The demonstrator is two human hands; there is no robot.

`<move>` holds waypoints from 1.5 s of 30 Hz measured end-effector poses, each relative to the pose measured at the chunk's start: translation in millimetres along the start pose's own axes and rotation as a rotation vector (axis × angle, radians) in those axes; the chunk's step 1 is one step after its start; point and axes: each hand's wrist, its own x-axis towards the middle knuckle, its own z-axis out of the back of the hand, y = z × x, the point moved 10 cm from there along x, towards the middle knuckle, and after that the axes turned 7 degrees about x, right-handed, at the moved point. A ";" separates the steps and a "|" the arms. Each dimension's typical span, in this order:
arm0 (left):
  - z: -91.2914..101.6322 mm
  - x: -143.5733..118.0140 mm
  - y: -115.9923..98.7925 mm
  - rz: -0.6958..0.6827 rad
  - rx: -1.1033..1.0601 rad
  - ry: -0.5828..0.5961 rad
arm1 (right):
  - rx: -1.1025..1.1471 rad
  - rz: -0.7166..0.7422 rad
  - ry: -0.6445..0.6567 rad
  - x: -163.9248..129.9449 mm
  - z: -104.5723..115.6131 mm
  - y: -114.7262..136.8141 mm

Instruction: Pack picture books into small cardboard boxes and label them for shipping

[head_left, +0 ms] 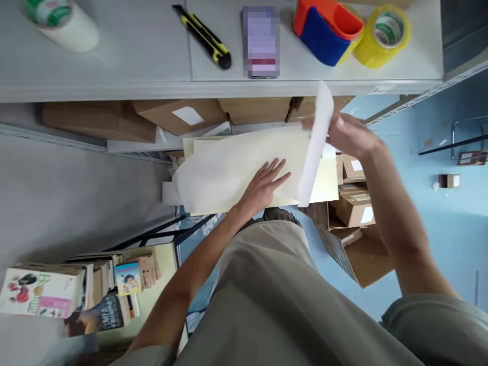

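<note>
A long white sheet [224, 168], thin and soft like packing foam or paper, lies over a pale cream board [325, 185] in front of me. My left hand [263, 185] rests flat on the sheet with its fingers spread. At the right end, the sheet's edge stands up as a narrow raised strip [315, 147]. My right hand [351, 133] holds this strip near its far end, with fingertips showing on its left side and the thumb on its right. What lies beneath the sheet is hidden.
The shelf above bears a cutter knife [204, 38], a phone [261, 43], a red and blue tape dispenser [328, 30] and tape rolls [383, 35]. Cardboard boxes [251, 109] line the back. Stacked books [41, 290] are lower left; an open carton [366, 254] stands on the right.
</note>
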 end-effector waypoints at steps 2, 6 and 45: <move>-40.0 9.9 4.8 -0.017 0.024 0.063 | -0.041 -0.090 -0.120 -21.3 43.5 -56.2; -114.8 17.9 30.4 0.073 0.024 0.200 | -0.055 -0.223 -0.342 -64.0 101.4 -151.9; -114.4 -85.7 181.5 0.723 0.244 0.566 | -0.794 -0.593 -0.372 -55.5 33.1 -348.3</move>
